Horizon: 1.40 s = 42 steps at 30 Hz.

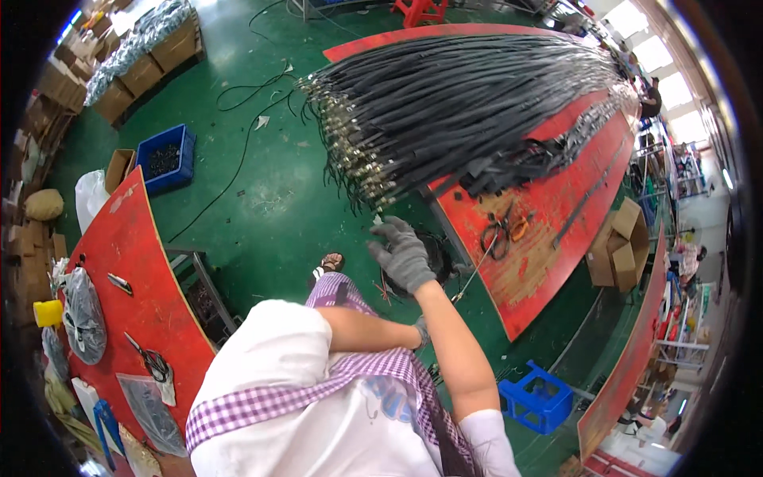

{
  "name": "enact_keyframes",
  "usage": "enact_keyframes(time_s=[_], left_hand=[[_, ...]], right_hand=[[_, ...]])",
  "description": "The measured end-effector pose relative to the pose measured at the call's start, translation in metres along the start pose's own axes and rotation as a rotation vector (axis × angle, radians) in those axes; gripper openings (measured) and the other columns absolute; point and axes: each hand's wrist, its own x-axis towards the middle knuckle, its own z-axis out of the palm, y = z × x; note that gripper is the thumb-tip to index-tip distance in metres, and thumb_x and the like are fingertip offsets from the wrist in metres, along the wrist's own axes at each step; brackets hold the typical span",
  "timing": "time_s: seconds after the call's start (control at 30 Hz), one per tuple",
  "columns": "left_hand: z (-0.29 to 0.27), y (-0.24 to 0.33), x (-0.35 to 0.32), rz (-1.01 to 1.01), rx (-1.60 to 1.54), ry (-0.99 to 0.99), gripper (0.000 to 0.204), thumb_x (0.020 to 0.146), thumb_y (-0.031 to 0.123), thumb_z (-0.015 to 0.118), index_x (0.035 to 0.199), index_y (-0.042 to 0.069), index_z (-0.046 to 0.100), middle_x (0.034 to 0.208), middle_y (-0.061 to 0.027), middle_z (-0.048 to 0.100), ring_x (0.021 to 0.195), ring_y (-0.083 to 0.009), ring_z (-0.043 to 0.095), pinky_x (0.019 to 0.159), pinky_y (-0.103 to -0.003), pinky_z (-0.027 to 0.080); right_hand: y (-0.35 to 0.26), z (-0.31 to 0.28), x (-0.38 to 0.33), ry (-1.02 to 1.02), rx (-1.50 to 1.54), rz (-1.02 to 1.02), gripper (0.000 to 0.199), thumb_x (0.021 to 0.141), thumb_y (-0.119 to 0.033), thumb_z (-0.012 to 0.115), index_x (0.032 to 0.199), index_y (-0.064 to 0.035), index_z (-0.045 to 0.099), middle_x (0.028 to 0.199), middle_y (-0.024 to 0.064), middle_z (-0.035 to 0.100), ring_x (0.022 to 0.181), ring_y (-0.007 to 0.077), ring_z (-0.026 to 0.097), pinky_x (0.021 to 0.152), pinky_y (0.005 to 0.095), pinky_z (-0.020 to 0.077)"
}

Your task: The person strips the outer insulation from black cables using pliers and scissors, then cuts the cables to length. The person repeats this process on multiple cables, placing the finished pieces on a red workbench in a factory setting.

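Observation:
My right hand point(404, 258), in a grey glove, reaches just below the near end of a big bundle of black straps point(445, 103). Its fingers and thumb are apart, and nothing shows between them. Close to the fingertips hang the strap ends with brass-coloured metal fittings point(358, 147). My left hand point(424, 331), also gloved in grey, is low in front of my body. The right forearm covers most of it, so its fingers are hidden. The straps lie across a red worn table point(548, 230) and stick out past its edge.
On that table lie scissors with orange handles point(519, 229). Left stands another red table point(131, 238) with a knife point(120, 283) and scissors point(147, 354). A blue crate point(187, 159), a blue stool point(536, 397), an open carton point(620, 246) and a black cable point(238, 171) are on the green floor.

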Motion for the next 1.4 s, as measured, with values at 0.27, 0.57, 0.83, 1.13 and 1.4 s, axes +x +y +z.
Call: enact_keyframes(time_s=[0.27,0.57,0.83,1.13,1.4], left_hand=[[-0.096,0.086,-0.017,-0.104,-0.099,0.006,0.015,0.083,0.021,0.041,0.087,0.008,0.047,0.069,0.0015,0.042,0.057,-0.011,0.038,0.052,-0.024,0.032],[-0.104,0.102,-0.016,-0.21,-0.143,0.023,0.015,0.084,0.024,0.041,0.083,0.01,0.046,0.062,0.0021,0.039,0.051,-0.0106,0.035,0.047,-0.024,0.029],[-0.07,0.082,-0.025,-0.277,-0.032,0.019,0.016,0.084,0.026,0.041,0.079,0.011,0.045,0.056,0.0028,0.036,0.045,-0.0102,0.031,0.042,-0.024,0.026],[0.016,0.04,-0.01,-0.273,0.12,0.057,0.019,0.084,0.029,0.041,0.075,0.013,0.044,0.05,0.0035,0.033,0.038,-0.0097,0.028,0.036,-0.024,0.023],[0.117,-0.028,-0.019,-0.199,0.241,0.074,0.021,0.084,0.032,0.04,0.072,0.015,0.043,0.044,0.0041,0.03,0.033,-0.0094,0.025,0.032,-0.023,0.02]], right_hand=[[0.033,0.116,0.214,-0.063,-0.283,0.249,0.033,0.069,-0.037,0.056,0.093,-0.0142,0.058,0.122,0.0172,0.034,0.116,0.0302,0.027,0.096,0.0379,0.022],[-0.047,0.121,0.227,0.153,1.104,0.717,0.018,0.076,-0.016,0.05,0.085,-0.0014,0.054,0.073,0.013,0.057,0.062,0.0218,0.055,0.06,0.0298,0.0443],[-0.073,0.115,0.12,-0.452,0.625,0.394,0.031,0.07,-0.025,0.053,0.092,-0.0038,0.056,0.087,0.016,0.058,0.081,0.0269,0.055,0.073,0.0325,0.0426],[-0.056,-0.081,-0.054,0.075,0.662,0.309,0.021,0.077,-0.019,0.052,0.093,-0.0044,0.053,0.092,0.0095,0.056,0.084,0.0194,0.054,0.075,0.0296,0.0419],[0.072,-0.083,-0.347,1.016,0.146,0.613,0.029,0.074,-0.005,0.053,0.103,-0.0054,0.049,0.097,0.0094,0.053,0.087,0.0195,0.051,0.074,0.0279,0.0432]])
